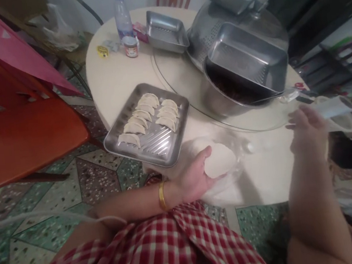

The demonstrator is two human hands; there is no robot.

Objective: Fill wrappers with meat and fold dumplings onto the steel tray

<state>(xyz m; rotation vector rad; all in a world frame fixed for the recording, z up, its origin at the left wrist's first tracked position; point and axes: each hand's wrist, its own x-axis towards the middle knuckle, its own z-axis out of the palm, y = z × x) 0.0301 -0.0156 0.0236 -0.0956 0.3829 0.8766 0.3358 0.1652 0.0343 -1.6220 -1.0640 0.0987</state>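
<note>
My left hand (197, 174) cups a round white dough wrapper (219, 160) at the near edge of the round cream table (118, 77); a gold bangle sits on that wrist. My right hand (306, 126) hovers over the table's right side with fingers spread, holding nothing, beside a white cylindrical object (333, 107). A steel tray (161, 144) left of the wrapper carries several folded dumplings (148, 116) in two rows.
A large steel bowl (220, 101) with dark filling sits under a perforated steel pan (247, 61). Further back stand another steel pan (166, 31), a water bottle (122, 13) and a small jar (131, 46). A red chair (25, 137) is at the left.
</note>
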